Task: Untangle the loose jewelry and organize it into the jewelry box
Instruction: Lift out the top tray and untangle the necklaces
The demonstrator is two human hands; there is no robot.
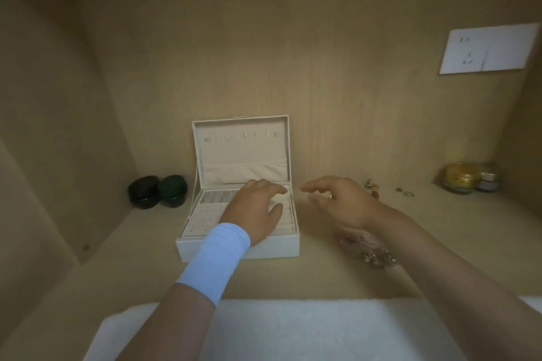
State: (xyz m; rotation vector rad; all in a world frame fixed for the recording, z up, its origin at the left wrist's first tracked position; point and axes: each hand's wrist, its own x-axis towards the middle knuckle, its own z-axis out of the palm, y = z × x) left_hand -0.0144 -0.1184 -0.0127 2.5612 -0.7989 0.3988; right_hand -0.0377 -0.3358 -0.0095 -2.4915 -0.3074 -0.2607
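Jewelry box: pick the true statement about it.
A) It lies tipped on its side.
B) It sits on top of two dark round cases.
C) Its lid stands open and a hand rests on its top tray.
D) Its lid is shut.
C: the jewelry box has its lid standing upright at the back, and the left hand rests on the top tray.

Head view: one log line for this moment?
jewelry box: lid open | left hand: resting on tray | right hand: open, beside box | loose jewelry: on shelf, outside box
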